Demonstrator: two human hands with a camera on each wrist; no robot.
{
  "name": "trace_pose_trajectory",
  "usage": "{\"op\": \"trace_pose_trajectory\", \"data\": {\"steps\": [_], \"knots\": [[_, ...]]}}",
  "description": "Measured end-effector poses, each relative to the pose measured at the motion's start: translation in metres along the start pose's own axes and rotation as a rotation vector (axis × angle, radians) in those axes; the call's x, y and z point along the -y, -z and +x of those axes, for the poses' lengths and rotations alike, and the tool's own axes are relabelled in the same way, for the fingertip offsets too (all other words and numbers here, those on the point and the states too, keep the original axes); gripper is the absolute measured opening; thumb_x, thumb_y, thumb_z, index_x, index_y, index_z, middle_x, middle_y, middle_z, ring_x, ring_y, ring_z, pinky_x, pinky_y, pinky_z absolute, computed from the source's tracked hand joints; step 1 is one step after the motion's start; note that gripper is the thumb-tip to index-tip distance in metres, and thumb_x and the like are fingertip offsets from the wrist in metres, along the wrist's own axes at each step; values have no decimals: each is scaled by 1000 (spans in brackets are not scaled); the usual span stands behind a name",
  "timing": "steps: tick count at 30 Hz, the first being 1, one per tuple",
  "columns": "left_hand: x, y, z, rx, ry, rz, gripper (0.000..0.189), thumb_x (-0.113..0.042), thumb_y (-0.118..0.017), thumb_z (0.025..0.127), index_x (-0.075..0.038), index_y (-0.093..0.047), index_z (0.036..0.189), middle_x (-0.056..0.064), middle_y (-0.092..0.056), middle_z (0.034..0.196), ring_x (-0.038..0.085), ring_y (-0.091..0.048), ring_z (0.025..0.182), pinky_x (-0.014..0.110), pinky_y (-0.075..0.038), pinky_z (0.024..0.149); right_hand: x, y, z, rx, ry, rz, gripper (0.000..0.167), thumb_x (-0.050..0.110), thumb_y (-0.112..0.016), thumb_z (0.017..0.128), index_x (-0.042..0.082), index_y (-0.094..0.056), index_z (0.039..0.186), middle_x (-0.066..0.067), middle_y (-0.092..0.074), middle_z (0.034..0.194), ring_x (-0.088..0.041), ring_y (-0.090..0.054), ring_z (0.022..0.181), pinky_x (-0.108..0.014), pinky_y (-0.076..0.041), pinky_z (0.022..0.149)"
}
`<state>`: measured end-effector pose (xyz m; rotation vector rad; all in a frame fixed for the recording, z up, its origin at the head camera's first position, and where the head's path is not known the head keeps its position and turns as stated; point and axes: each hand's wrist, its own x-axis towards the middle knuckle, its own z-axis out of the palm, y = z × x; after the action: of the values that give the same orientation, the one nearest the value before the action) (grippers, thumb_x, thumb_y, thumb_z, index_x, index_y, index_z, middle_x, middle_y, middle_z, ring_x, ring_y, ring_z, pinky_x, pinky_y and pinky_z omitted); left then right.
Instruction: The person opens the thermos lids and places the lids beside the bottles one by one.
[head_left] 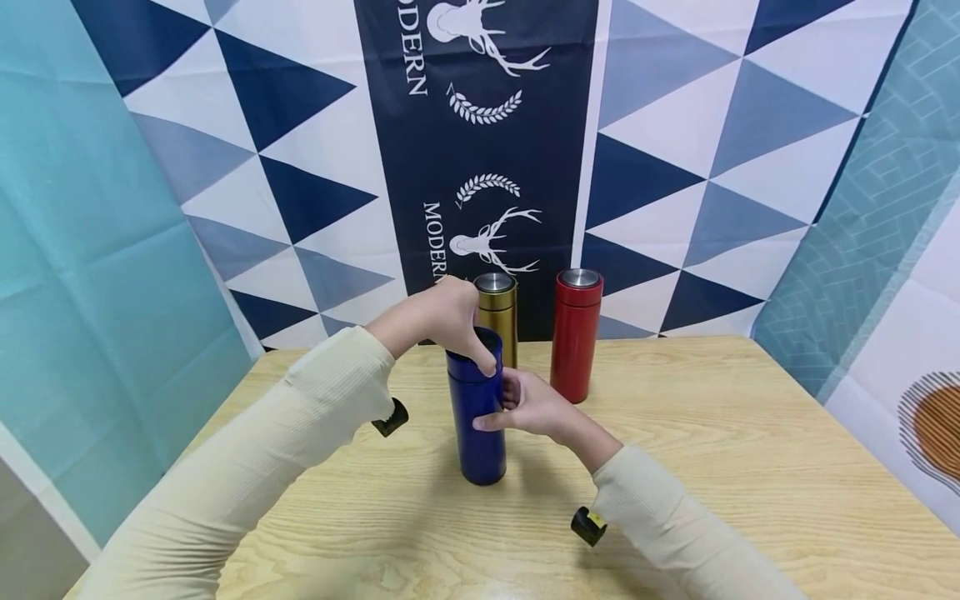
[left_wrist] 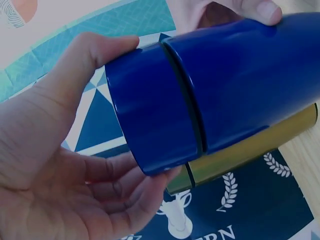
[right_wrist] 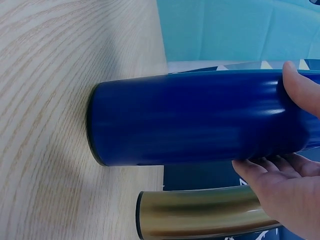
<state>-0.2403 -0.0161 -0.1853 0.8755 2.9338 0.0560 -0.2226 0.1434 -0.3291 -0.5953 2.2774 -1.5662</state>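
Observation:
A blue thermos flask (head_left: 477,433) stands upright on the table in the head view. My left hand (head_left: 454,319) grips its lid from above; in the left wrist view the thumb and curled fingers lie on opposite sides of the blue lid (left_wrist: 150,105), and a narrow dark seam shows between lid and body. Lower down, my right hand (head_left: 536,404) holds the flask's upper body from the right side. The right wrist view shows the thumb and fingers of that hand (right_wrist: 285,185) on either side of the body, the base at the tabletop.
Behind the blue flask stands a gold flask (head_left: 507,325), partly hidden by it and the left hand. A red flask (head_left: 576,337) stands to the right of the gold one. The wooden table (head_left: 712,433) ends at a patterned cloth backdrop (head_left: 660,208).

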Motion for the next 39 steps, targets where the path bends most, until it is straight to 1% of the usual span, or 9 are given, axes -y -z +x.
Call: {"op": "trace_pose_trajectory", "data": {"steps": [7,17,23,27,29,31,34,36,39], "knots": [[-8,-1,-6,-31,105,-21,50,-52,-81,65,-13,-49,67,-5,-39,58,12,-46,61,21,-38,52,0,1,-4,3,-11,-1,69,19,-74,83,8,-41,142,-14,-55,140,-32,-50,133,-50,-41,111],[-6,-3,-4,-39,199,-87,55,-55,-80,65,-9,-59,87,0,-53,74,15,-55,73,23,-45,56,1,-1,2,-22,-42,-4,69,18,-75,82,7,-42,141,-15,-56,139,-32,-50,132,-50,-40,111],[2,0,-1,-8,205,-110,64,-59,-79,64,-9,-59,97,0,-56,80,15,-55,75,24,-46,58,2,-1,8,-37,-57,-2,74,19,-76,81,6,-39,143,-16,-52,143,-35,-45,137,-52,-36,113],[10,7,2,44,140,-68,63,-66,-78,63,-11,-53,81,-3,-47,68,12,-45,64,22,-38,56,1,-1,9,-38,-55,3,75,19,-76,81,4,-38,144,-16,-51,143,-35,-45,137,-52,-36,113],[15,11,2,59,60,-68,58,-62,-80,64,-12,-58,82,-5,-53,72,9,-49,67,21,-45,62,1,0,9,-33,-44,6,72,18,-76,81,5,-40,142,-16,-54,141,-34,-48,135,-51,-37,113],[21,14,3,91,-39,-100,53,-53,-83,66,-10,-64,92,-3,-64,84,10,-58,77,22,-52,75,1,0,10,-23,-29,11,69,18,-75,82,5,-41,141,-15,-56,139,-32,-50,132,-50,-39,112],[27,17,3,134,-170,-169,71,-37,-88,65,-9,-59,125,1,-65,122,15,-62,112,31,-50,101,1,1,10,-12,-13,12,67,18,-74,83,6,-42,141,-15,-57,138,-31,-52,131,-50,-39,112],[30,17,5,177,-228,-209,73,-29,-89,65,-9,-57,128,3,-64,127,17,-61,117,31,-49,104,1,1,9,-9,-7,11,67,19,-74,83,6,-42,141,-15,-57,137,-31,-52,131,-50,-39,112],[34,17,8,217,-265,-250,67,-20,-88,66,-11,-59,126,3,-66,124,16,-62,114,30,-49,104,1,1,9,-11,-3,13,66,19,-74,83,5,-43,140,-16,-58,136,-31,-53,130,-50,-39,112]]}}
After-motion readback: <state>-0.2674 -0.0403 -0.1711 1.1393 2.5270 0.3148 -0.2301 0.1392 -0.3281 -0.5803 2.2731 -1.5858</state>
